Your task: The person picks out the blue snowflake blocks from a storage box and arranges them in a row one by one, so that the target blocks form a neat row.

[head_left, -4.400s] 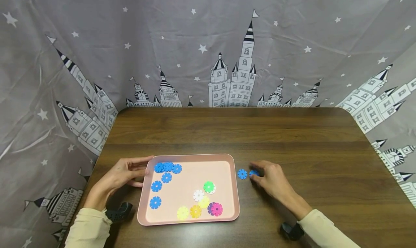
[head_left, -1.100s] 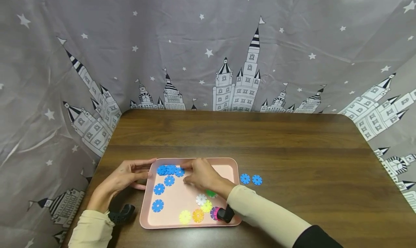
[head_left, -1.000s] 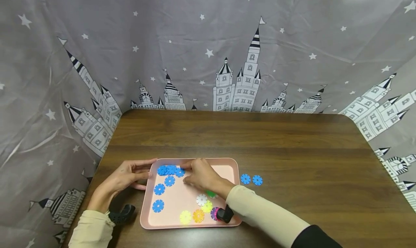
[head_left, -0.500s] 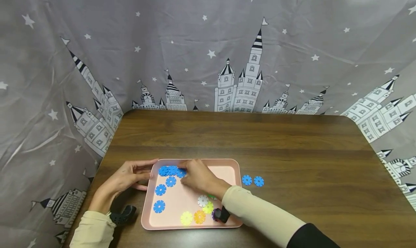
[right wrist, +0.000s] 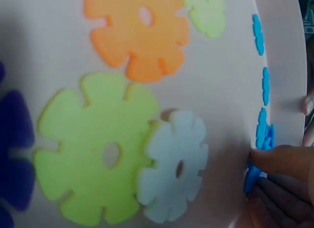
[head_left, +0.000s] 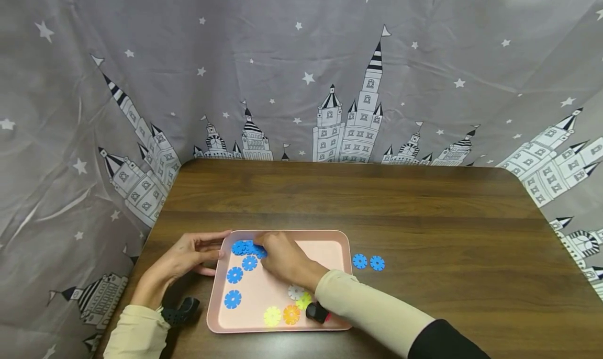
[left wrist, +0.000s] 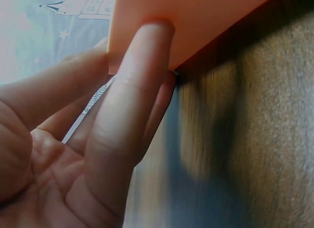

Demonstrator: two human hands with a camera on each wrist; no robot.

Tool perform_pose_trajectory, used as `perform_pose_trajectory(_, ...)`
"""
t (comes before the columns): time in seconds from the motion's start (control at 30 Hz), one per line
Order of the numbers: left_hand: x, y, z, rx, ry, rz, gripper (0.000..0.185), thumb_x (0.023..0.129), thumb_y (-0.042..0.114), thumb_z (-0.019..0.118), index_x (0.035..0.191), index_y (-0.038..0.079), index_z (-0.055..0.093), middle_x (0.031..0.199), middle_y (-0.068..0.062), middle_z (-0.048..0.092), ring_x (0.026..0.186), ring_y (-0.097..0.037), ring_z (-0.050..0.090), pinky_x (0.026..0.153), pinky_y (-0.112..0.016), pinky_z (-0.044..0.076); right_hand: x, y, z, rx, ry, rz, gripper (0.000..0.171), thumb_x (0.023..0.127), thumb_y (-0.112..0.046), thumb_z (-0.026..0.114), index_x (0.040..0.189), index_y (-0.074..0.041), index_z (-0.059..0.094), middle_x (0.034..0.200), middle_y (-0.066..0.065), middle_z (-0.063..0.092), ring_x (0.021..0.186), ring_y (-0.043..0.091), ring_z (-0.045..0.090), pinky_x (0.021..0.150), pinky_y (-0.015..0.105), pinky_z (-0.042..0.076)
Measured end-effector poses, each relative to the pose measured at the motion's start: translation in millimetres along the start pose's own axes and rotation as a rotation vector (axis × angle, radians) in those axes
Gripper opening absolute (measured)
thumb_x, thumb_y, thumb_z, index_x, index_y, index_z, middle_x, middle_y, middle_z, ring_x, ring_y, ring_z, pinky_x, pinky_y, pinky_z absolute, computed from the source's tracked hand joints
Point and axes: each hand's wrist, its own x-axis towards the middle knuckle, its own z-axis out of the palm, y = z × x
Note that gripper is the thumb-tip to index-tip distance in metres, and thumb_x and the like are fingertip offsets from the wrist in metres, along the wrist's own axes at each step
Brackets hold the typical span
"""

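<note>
A pink tray (head_left: 282, 329) holds notched plastic interlocking discs in several colours. My left hand (head_left: 181, 257) lies at the tray's left wall. In the left wrist view, a nearly straight finger (left wrist: 147, 76) presses the wall's outside. Inside the tray, my right hand (head_left: 285, 257) is at the back-left cluster of blue discs (head_left: 239, 247). The right wrist view has its thumb (right wrist: 279, 159) against a blue interlocking disc (right wrist: 252, 179), with other fingers behind it; the pinch is partly hidden. More blue discs (head_left: 233, 299) lie along the tray's left side.
Two blue discs (head_left: 368, 262) lie on the wooden table (head_left: 447, 217) just right of the tray. Yellow (head_left: 272, 316), orange (head_left: 291, 314) and white discs (head_left: 296, 292) sit in the tray's front part, under or near my right forearm. A grey castle-print curtain (head_left: 282, 50) hangs behind.
My right hand has left a blue disc on the table right of the tray and crossed into the tray. Lately it has moved slightly left, its fingers closing at the blue cluster. The left hand stays.
</note>
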Motion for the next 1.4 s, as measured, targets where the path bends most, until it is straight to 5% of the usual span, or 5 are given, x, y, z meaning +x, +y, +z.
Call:
perform_pose_trajectory(0.3,0.4,-0.2,1.0,-0.012,0.000,-0.002,0.062,0.094,0.000,0.063,0.146,-0.010,0.033,0.136,-0.041,0.043,0.110,-0.034,0.062,0.077,-0.048,0.060,0.8,-1.9,1.8,-0.090,0.006,-0.004,0.033,0.083,0.000,0.069,0.115,-0.003,0.072,0.111,0.005,0.071,0.103,0.014,0.064,0.092,0.026,0.054)
perform_pose_trajectory(1.03,0.9,-0.7,-0.3,0.030,0.025,-0.013,0.063,0.093,0.003,0.065,0.146,-0.010,0.035,0.135,-0.040,0.045,0.107,-0.032,0.064,0.076,-0.048,0.060,-38.4,18.1,-34.9,0.101,0.078,0.088,0.034,0.082,0.003,0.069,0.116,0.000,0.071,0.116,0.009,0.070,0.114,0.020,0.062,0.098,0.031,0.052)
perform_pose_trajectory(1.17,0.3,-0.8,-0.3,0.030,0.027,-0.018,0.062,0.093,0.003,0.066,0.146,-0.010,0.036,0.135,-0.040,0.045,0.108,-0.029,0.064,0.076,-0.049,0.060,-48.5,24.4,-44.9,0.111,0.110,0.104,0.035,0.081,0.000,0.072,0.115,-0.001,0.072,0.116,0.011,0.070,0.104,0.016,0.063,0.089,0.027,0.056)
perform_pose_trajectory(1.23,0.4,-0.7,-0.1,0.033,0.025,-0.016,0.062,0.093,0.003,0.066,0.146,-0.010,0.035,0.135,-0.040,0.045,0.108,-0.028,0.064,0.076,-0.049,0.060,-54.2,27.8,-49.8,0.125,0.132,0.104,0.035,0.081,-0.001,0.074,0.115,-0.001,0.072,0.116,0.012,0.070,0.086,0.015,0.063,0.075,0.025,0.057)
perform_pose_trajectory(1.4,0.2,-2.1,0.4,0.028,0.022,-0.016,0.062,0.093,0.004,0.066,0.146,-0.010,0.035,0.135,-0.040,0.045,0.108,-0.027,0.064,0.075,-0.049,0.060,-66.4,37.9,-58.0,0.084,0.209,0.064,0.034,0.076,-0.001,0.080,0.110,0.000,0.074,0.107,0.013,0.072,0.087,0.022,0.069,0.079,0.035,0.060)
